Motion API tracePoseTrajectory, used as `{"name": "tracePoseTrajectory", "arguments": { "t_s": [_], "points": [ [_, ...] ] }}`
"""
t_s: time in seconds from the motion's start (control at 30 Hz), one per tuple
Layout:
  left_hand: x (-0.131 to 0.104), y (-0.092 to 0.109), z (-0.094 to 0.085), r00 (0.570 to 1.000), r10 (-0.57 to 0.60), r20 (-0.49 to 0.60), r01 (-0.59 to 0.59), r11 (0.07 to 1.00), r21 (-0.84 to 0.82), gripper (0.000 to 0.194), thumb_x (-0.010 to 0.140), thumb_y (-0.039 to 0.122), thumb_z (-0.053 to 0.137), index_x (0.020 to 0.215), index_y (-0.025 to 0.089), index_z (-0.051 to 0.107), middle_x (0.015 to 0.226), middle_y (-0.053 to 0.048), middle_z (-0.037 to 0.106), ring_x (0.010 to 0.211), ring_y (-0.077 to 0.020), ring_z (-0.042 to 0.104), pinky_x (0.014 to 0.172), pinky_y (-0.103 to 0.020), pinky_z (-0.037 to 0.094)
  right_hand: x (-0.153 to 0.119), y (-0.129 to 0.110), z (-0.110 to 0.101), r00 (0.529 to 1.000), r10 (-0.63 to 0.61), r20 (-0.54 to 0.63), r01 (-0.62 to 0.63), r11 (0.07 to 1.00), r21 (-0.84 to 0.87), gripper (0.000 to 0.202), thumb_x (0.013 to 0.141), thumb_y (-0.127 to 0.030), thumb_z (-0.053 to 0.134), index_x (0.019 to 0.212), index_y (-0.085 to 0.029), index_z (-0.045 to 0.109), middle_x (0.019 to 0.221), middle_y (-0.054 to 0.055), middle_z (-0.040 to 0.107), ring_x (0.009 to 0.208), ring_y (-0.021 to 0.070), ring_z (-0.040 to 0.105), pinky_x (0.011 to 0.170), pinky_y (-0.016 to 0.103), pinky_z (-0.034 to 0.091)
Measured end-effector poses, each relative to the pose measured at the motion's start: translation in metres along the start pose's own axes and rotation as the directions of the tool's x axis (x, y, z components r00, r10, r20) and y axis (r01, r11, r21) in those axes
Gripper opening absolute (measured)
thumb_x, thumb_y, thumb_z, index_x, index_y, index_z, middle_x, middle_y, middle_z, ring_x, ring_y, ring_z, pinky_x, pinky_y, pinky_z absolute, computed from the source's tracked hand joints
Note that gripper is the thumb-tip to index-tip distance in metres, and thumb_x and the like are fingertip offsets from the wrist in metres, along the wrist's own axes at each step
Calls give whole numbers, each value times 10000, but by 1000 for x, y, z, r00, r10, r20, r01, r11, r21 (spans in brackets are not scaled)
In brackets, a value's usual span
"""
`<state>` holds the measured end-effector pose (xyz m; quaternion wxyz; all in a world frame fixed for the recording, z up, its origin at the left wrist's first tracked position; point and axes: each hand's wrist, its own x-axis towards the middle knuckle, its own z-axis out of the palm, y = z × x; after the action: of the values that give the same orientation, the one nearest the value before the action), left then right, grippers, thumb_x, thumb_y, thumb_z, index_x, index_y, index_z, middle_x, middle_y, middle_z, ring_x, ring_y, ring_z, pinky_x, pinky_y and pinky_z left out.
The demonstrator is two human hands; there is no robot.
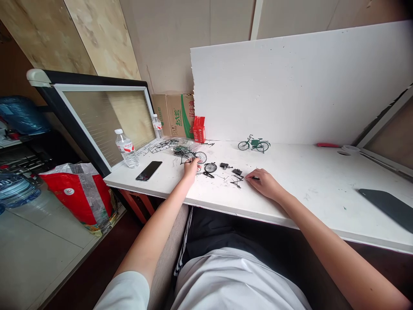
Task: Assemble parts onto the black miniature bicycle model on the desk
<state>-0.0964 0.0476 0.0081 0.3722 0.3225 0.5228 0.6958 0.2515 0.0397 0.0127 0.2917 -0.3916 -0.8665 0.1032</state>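
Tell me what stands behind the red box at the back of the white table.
Directly behind the red box stands a brown cardboard carton with green print, against the wall. The white foam board begins just to its right. The red box hides the carton's lower right corner.

Surface (pixel 306 172) is showing white, flecked with dark specks. Finished model bicycle (pixel 254 144) is showing green with black wheels. Loose wheel (pixel 211 167) and small parts (pixel 237 172) are reading black. Phone (pixel 149 170) is showing black. Carton (pixel 199 128) is reading red. Cardboard box (pixel 176 114) is showing tan with a green band. Bag (pixel 82 193) is showing red with silver tape.
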Motion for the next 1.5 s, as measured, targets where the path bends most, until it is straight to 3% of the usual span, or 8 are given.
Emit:
{"name": "tracePoseTrajectory", "arguments": {
  "t_s": [0.33,0.63,0.77,0.83,1.0,1.23,1.37,1.5],
  "points": [
    [1,2,-3,995,-94,-44,93,996,-11,213,753,336,716,850,160,646,788,-64,711,572,-96,566,520,-224,318,0,-7,-3,1000,15,8,-15,1000,-3,319,1009,-427,550,1009,-223,795,1057,125,773,1027,307,682,923,436,558],
    [-6,9,1,998,-2,-69,2,1000,7,156,758,291,713,795,170,621,837,-57,723,575,-99,581,533,-241,355,-1,-3,-1,1000,26,8,-26,1000,17,283,1000,-394,564,1022,-219,784,1082,122,757,1054,306,668,940,433,540],
    [-4,7,0,995,-8,-95,8,1000,-2,149,771,293,710,788,171,625,810,-54,717,564,-105,581,537,-249,358,11,-25,1,993,9,-119,-8,1000,11,276,1022,-395,547,1049,-229,766,1106,123,751,1108,327,636,950,454,517],
    [-3,6,-1,993,-14,-114,16,1000,15,151,781,301,712,783,174,632,732,-46,693,571,-121,586,550,-253,370,25,-48,8,988,-68,-137,73,997,34,264,1041,-358,533,1109,-230,754,1112,125,749,1105,317,631,924,432,520],
    [-2,5,-3,993,-19,-119,24,999,44,170,802,316,720,752,182,627,623,-36,640,577,-146,582,562,-258,368,71,-101,43,931,-354,93,363,925,-112,236,1037,-212,568,1128,-213,786,1061,128,752,1017,284,620,886,393,476],
    [-4,4,1,992,-9,-125,18,997,74,158,801,289,692,706,179,630,593,-34,627,571,-141,564,565,-256,373,100,-112,85,847,-398,353,522,751,-404,268,1068,-180,524,1038,-176,790,1040,134,721,1035,274,582,834,367,379],
    [-5,6,1,993,-4,-116,11,998,64,162,784,281,703,683,183,623,569,-30,616,564,-139,545,561,-257,367,102,-114,89,822,-402,403,564,664,-490,257,1051,-119,507,1041,-144,763,1058,149,712,1039,284,582,835,381,372],
    [-9,8,0,993,-6,-114,13,998,54,189,782,278,701,650,184,605,580,-42,633,549,-136,524,560,-268,364,102,-120,87,815,-388,430,574,640,-510,263,1042,-94,497,1025,-137,755,1055,159,714,1018,282,589,826,378,370]
  ]
}}
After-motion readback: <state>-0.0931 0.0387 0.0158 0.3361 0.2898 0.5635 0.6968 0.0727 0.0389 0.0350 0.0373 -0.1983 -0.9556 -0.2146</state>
